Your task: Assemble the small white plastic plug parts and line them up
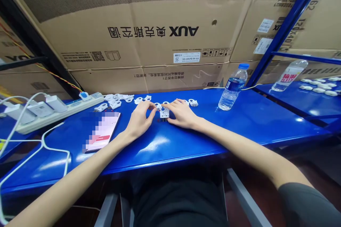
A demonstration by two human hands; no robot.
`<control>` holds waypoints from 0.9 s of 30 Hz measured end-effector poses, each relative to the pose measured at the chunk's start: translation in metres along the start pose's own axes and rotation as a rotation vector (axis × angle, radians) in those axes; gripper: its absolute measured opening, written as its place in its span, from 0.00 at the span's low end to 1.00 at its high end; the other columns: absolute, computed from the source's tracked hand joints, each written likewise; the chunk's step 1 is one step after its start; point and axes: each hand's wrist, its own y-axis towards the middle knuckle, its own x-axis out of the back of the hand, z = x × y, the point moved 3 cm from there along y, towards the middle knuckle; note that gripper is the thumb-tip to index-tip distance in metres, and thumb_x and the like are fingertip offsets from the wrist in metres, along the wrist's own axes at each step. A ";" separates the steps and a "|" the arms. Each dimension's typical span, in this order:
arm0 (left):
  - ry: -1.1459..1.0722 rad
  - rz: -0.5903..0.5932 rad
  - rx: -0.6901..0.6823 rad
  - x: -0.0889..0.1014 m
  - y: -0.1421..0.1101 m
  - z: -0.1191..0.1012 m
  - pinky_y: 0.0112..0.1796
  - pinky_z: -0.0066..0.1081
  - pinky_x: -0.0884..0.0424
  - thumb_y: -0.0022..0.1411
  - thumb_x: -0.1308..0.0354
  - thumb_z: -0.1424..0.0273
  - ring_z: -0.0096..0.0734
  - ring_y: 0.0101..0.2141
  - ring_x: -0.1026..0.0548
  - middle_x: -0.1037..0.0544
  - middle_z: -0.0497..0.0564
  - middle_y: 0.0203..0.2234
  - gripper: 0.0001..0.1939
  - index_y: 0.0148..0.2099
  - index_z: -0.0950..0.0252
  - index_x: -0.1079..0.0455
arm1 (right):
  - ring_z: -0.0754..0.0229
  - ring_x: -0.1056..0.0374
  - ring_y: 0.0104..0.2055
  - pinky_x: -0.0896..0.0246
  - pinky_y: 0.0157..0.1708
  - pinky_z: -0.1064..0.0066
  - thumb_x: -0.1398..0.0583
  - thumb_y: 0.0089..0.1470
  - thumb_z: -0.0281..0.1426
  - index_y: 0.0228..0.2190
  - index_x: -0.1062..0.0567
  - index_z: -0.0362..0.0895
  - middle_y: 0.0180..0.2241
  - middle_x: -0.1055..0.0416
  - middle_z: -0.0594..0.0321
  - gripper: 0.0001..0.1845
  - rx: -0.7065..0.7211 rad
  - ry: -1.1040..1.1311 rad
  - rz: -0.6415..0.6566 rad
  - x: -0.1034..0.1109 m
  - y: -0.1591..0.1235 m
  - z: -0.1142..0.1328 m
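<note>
A small white plug (164,113) with a ring-shaped top and metal prongs pointing towards me is on the blue table, between my hands. My right hand (182,114) grips it, index finger along its top and thumb low at its right side. On the plug's left, my left hand (140,118) has its thumb and index finger brought together; what lies between those fingertips is too small to tell. More white plugs (115,104) with rings lie in a loose row behind and to the left. Another plug (193,103) sits just beyond my right hand.
A phone (102,133) lies left of my left hand. A power strip (77,108) with chargers and white cables runs along the left. At right stand a water bottle (233,87) and, farther off, another bottle (290,75) near white pieces (319,87). Cardboard boxes (149,7) form the back.
</note>
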 end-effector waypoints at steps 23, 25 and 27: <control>-0.067 -0.031 -0.011 0.001 0.001 -0.003 0.46 0.40 0.25 0.71 0.44 0.66 0.38 0.41 0.25 0.23 0.51 0.37 0.07 0.41 0.61 0.27 | 0.46 0.28 0.58 0.50 0.70 0.45 0.36 0.62 0.36 0.64 0.30 0.45 0.59 0.24 0.52 0.30 0.014 0.121 -0.074 0.007 0.001 0.007; -0.069 -0.053 -0.015 0.002 0.002 -0.005 0.46 0.40 0.25 0.71 0.43 0.66 0.37 0.40 0.25 0.23 0.51 0.37 0.07 0.41 0.61 0.28 | 0.46 0.28 0.58 0.50 0.70 0.45 0.35 0.62 0.36 0.64 0.30 0.45 0.59 0.24 0.52 0.30 0.010 0.122 -0.070 0.007 0.001 0.008; -0.058 -0.069 -0.019 0.003 0.002 -0.005 0.45 0.39 0.26 0.71 0.43 0.66 0.36 0.40 0.26 0.23 0.51 0.36 0.06 0.41 0.61 0.28 | 0.46 0.29 0.59 0.50 0.70 0.46 0.35 0.61 0.35 0.64 0.30 0.45 0.59 0.24 0.52 0.31 0.013 0.123 -0.068 0.008 0.001 0.008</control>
